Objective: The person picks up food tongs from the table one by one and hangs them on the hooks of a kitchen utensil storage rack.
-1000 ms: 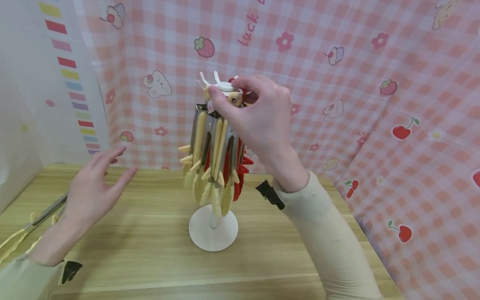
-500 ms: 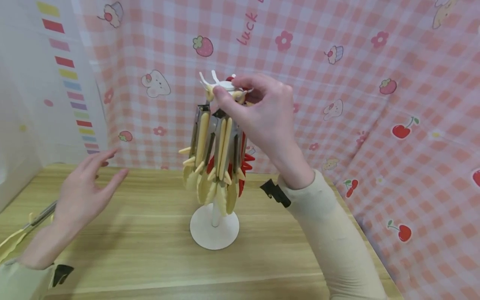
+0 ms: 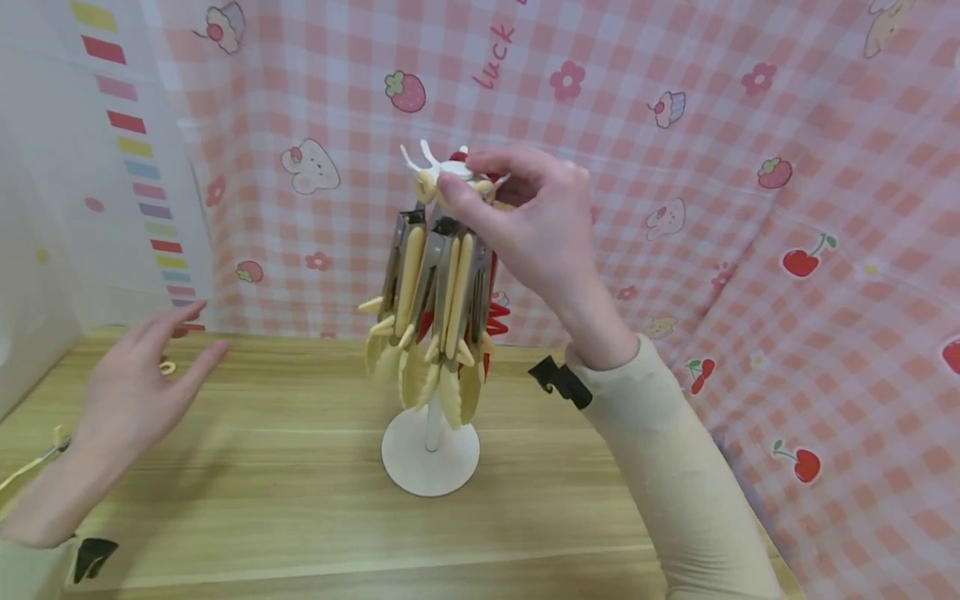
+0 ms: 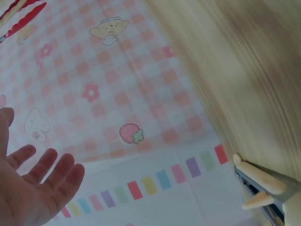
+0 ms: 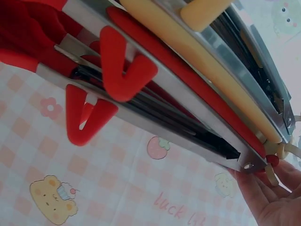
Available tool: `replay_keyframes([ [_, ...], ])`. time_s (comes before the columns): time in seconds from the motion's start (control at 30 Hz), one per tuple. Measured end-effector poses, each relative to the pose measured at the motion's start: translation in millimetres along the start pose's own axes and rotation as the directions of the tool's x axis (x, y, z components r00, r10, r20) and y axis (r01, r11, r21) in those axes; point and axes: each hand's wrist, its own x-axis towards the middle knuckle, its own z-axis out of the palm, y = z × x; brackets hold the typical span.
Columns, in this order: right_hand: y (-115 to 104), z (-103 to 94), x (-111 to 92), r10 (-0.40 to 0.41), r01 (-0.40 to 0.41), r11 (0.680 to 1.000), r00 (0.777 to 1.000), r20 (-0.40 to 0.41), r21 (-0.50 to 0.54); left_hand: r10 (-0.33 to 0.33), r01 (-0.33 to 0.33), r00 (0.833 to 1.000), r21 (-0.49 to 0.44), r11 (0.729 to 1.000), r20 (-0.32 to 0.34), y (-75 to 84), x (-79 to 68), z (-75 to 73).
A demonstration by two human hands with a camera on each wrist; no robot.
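A white rack [image 3: 430,462] with a round base and upturned hooks stands mid-table. Several yellow tongs [image 3: 411,279] hang around it, with red tongs [image 3: 498,320] behind on the right. My right hand [image 3: 543,221] pinches the top of the rack between thumb and fingers. In the right wrist view, that hand [image 5: 273,200] is at the hanging ends of the tongs; what its fingertips touch is partly hidden. Fingers spread, my left hand [image 3: 138,387] holds nothing above the table's left side. Nearby lie more yellow tongs [image 4: 268,181], partly hidden behind the left arm in the head view.
The wooden tabletop [image 3: 292,500] reaches back to a pink checked cloth [image 3: 360,125] with printed strawberries and cherries. This cloth also runs along the right side. At the left hangs a white part with coloured bars [image 3: 161,208].
The hanging tongs have turned around the rack toward the right, and fewer red ones show. My right hand has shifted slightly right with the rack's top; my left hand has moved left and down.
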Motion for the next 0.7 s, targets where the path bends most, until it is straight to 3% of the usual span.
replay_keyframes([
  [0.33,10,-8.2,5,0.032,-0.038,0.995,0.997,0.063,0.092,-0.013,0.011,0.999,0.06,0.998,0.037,-14.5,-3.1,-6.7],
  [0.7,24,-21.6,7,0.056,-0.082,0.977,0.989,0.136,0.196,-0.072,0.055,0.986,0.117,0.992,0.151,-18.6,-6.8,-15.0],
])
